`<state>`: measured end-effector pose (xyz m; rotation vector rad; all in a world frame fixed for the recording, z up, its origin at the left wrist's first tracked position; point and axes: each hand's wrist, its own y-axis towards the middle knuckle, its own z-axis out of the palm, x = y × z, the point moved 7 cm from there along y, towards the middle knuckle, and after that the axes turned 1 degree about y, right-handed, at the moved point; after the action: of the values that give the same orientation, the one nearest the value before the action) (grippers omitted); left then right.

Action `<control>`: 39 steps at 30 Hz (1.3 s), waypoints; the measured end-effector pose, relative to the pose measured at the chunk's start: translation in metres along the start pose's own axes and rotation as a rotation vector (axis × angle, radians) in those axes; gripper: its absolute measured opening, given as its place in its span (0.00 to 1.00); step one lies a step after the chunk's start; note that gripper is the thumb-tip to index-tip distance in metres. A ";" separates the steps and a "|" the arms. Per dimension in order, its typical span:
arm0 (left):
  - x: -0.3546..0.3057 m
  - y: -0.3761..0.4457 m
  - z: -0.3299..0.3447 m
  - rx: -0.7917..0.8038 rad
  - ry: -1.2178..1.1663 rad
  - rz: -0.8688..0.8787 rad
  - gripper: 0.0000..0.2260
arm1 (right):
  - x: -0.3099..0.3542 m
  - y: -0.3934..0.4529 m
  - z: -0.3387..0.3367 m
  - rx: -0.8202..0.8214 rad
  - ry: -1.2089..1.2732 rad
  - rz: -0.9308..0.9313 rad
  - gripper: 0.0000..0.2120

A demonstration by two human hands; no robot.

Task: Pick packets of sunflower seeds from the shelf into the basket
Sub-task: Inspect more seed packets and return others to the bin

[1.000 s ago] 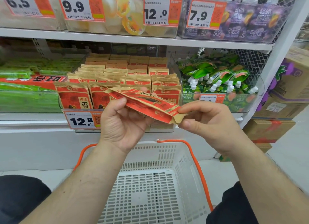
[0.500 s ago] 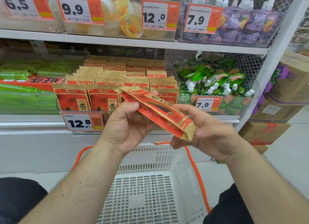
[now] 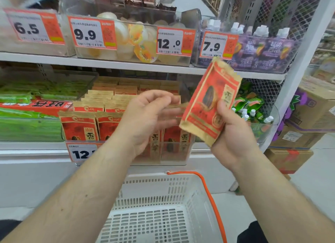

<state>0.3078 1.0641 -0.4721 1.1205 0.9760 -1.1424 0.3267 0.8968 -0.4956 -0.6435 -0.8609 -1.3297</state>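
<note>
Red-and-tan seed packet (image 3: 211, 101) stood upright, clamped in the right hand (image 3: 231, 134); left hand (image 3: 145, 119) beside it, fingers apart, empty.

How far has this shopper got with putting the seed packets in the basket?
Done: nothing visible in the white basket. In hand: the right hand grips one red packet; the left hand is open, empty. Left: dropping it in, then more from the shelf bin.

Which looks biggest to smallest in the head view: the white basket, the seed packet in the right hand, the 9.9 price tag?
1. white basket, though it is nearest the camera.
2. seed packet, held up by the right hand.
3. 9.9 price tag, clearly smallest.
</note>
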 end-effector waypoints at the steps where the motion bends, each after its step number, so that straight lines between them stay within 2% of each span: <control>1: -0.007 0.008 -0.007 -0.055 0.117 0.050 0.08 | 0.010 0.010 -0.001 -0.038 -0.014 -0.054 0.22; 4: -0.024 0.033 -0.019 -0.158 0.561 0.190 0.09 | 0.037 0.044 -0.005 -0.092 -0.168 -0.191 0.10; 7: -0.024 0.054 -0.013 -0.069 0.930 0.172 0.07 | 0.049 0.076 0.000 -0.091 -0.306 -0.252 0.09; 10: -0.016 0.069 -0.008 0.062 1.121 0.111 0.07 | 0.049 0.107 0.002 -0.072 -0.415 -0.273 0.10; 18: 0.011 0.085 0.001 0.338 1.244 -0.007 0.08 | 0.016 0.148 0.003 0.106 -0.936 -0.150 0.12; 24: 0.020 0.093 0.003 0.364 1.317 0.004 0.06 | -0.003 0.158 0.003 0.211 -1.154 0.016 0.08; 29: 0.020 0.095 0.007 0.377 1.313 0.048 0.07 | 0.003 0.168 0.010 0.181 -1.349 -0.045 0.10; 33: 0.022 0.096 0.006 0.374 1.328 0.039 0.08 | -0.004 0.170 0.015 0.208 -1.548 -0.025 0.09; 36: 0.024 0.097 0.002 0.346 1.288 0.004 0.17 | -0.004 0.171 0.015 0.181 -1.499 0.046 0.09; 38: 0.021 0.097 0.001 0.297 1.218 0.002 0.22 | -0.002 0.168 0.014 0.158 -1.423 0.068 0.17; 39: 0.016 0.097 0.002 0.270 1.196 0.027 0.20 | 0.001 0.166 0.014 0.157 -1.381 0.051 0.20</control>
<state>0.4059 1.0642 -0.4724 2.1039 1.7028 -0.4959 0.4884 0.9327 -0.4755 -1.4700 -1.9812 -0.6033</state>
